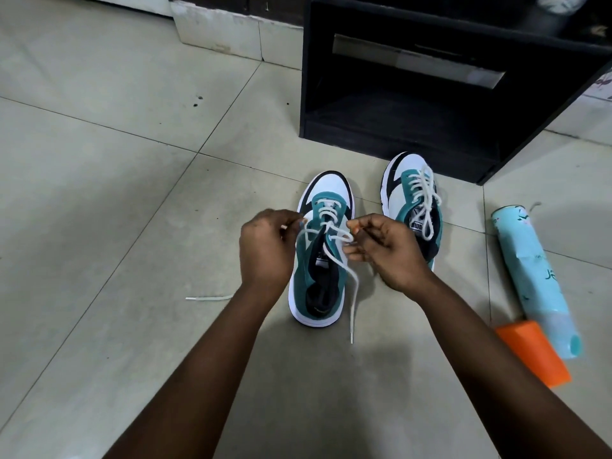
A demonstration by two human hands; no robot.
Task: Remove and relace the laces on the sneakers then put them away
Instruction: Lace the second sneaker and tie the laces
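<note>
White lace pinched by both hands above teal sneaker

A single head-worn wide-angle camera looks forward and steeply down, close above the tiled floor in front of the person.

Two sneakers are stood upright on the tiled floor, toes pointed away, in teal, white and black. The nearer sneaker is only partly laced: a white lace is crossed through the lower eyelets, one loose end trailed down past the heel onto the floor, the other end laid on the tiles at the left. The farther sneaker, just beside it at the right, is fully laced with a white lace looped loosely over the tongue.
</note>
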